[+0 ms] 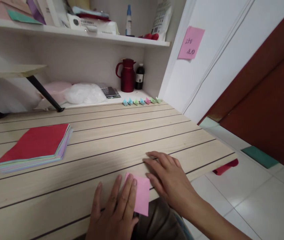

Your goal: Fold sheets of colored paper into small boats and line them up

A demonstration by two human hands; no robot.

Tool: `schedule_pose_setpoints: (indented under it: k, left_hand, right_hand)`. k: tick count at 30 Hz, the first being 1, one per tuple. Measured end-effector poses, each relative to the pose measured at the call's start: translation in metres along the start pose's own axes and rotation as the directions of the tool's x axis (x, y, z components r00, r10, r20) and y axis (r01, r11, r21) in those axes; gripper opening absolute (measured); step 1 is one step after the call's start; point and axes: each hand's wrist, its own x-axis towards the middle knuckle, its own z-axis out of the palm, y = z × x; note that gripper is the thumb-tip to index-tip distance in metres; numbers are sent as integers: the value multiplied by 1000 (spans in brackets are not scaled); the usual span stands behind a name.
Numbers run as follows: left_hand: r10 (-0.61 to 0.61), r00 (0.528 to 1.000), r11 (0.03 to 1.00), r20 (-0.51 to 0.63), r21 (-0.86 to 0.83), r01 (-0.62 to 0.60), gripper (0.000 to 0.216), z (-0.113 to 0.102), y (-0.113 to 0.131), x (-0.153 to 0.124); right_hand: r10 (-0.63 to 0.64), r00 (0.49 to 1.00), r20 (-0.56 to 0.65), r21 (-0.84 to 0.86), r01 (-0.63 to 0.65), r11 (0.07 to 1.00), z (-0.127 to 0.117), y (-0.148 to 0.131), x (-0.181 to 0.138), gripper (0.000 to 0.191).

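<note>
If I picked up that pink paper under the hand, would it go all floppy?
Probably only a little floppy: the pink paper pokes past the edge of the table without clearly drooping. It's likely very light, since it looks thin and smaller than the left hand.

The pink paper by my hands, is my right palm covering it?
No, the left hand partly covers the pink paper, while the right hand lies at the paper's right side.
</note>
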Motion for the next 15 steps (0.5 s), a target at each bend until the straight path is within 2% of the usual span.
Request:
schedule_pose_setpoints:
  k: [2,3,5,7,9,11,15]
  left_hand:
    - [-21,999,1000,28,16,21,66,0,1,-1]
    - [-3,1000,999,20,33,3,67,0,1,0]
    - [63,998,996,-13,66,-62,65,-2,-3,2]
    - [105,993,992,-55,80,-100,61,-2,-6,3]
    - [110,988,992,-107,68,-103,57,0,-8,0]
    - [76,982,997,-171,15,-74,51,3,-6,-7]
    - [-88,971,973,-223,-228,36,37,3,1,-21]
  right_hand:
    - [-17,998,-64,-31,15,999,-1,4,-15,42]
    - [-66,995,-78,-29,64,998,-1,5,-22,49]
    - [-221,974,-40,-9,221,975,1,3,-32,67]
    - [-341,940,23,-4,341,940,7,-3,-39,75]
    - [-362,932,23,-30,363,931,16,-10,-42,67]
    - [-347,936,-66,-30,345,938,26,-17,-44,60]
    - [-286,929,-233,190,332,924,29,-32,-42,33]
